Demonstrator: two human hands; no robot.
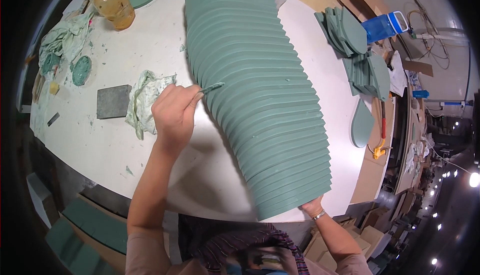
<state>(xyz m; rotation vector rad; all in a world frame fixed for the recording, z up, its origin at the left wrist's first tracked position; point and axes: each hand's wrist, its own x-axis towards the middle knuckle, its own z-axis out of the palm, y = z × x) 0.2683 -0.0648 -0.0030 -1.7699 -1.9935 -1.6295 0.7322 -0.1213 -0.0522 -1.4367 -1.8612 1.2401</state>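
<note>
A long row of overlapping green curved panels (265,95) runs from the far edge of the table toward me, fanned like scales. My left hand (175,107) is closed on a thin spatula (214,87) smeared with green paste, its tip over the left edge of the row, at mid-length. Just beside that hand lies a crumpled, green-stained white cloth (146,102). My right hand (313,206) is at the row's near right corner, the wrist wearing a metal band; its fingers are hidden beneath the panel.
On the left are a grey block (113,101), a green paste blob (81,70), a stained rag (67,35) and a jar of amber liquid (112,2). Loose green pieces (345,30), a blue bottle (382,27) and a red-and-yellow tool (383,130) lie on the right.
</note>
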